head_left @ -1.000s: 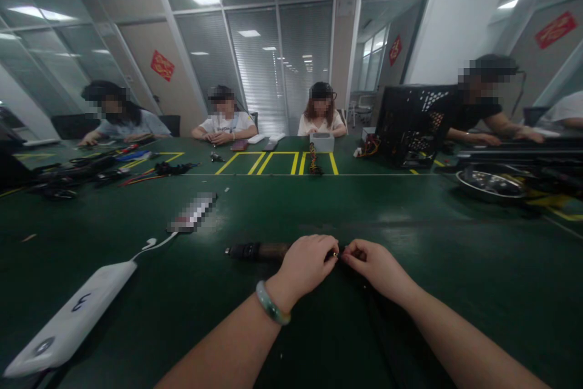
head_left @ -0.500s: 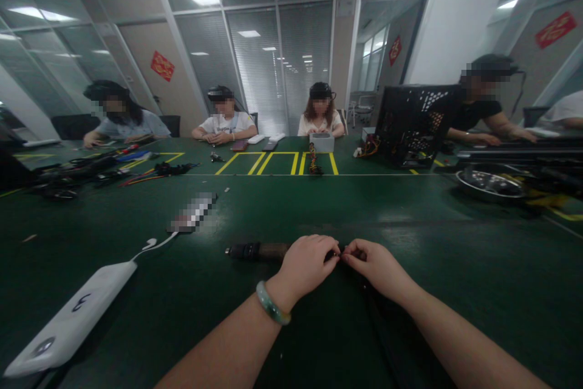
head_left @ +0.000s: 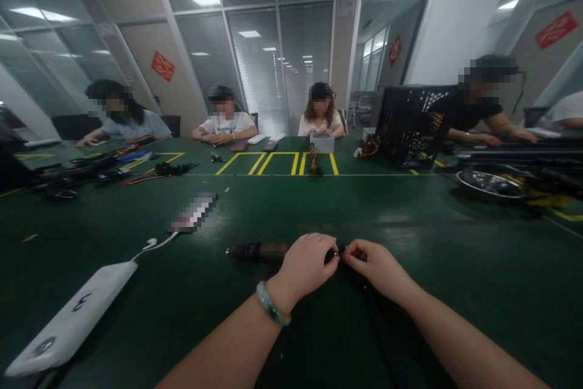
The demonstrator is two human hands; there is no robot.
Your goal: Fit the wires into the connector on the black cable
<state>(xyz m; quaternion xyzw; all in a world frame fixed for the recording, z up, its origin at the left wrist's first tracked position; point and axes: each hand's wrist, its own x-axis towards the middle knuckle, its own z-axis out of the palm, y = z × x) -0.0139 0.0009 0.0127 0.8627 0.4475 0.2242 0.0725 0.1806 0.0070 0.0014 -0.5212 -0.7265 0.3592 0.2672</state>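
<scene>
A dark cylindrical hand tool (head_left: 271,252), with a brownish barrel, a ribbed black collar and a small metal tip, lies sideways just below the centre of the frame, its tip pointing left. Its rear part disappears under the left hand (head_left: 307,261), whose fingers curl over it and hold it, thumb and forefinger bent round toward its right end. A tiny brass-coloured metal piece (head_left: 336,253) glints at those fingertips. Just to the right, the right hand (head_left: 380,267) is half closed, thumb and forefinger drawn together close to the metal piece; what lies between them is too small and dark to make out, so whether they grip anything cannot be told. A black cable (head_left: 373,301) runs down beneath the right wrist toward the bottom of the frame. A pale green stone-like bangle (head_left: 272,304) circles the left wrist. All this rests on a dark green tabletop (head_left: 273,213). At lower left lies a white oblong power bank (head_left: 75,316), joined by a white cord (head_left: 159,242) to a flat phone-like device (head_left: 194,213) left of centre.
</scene>
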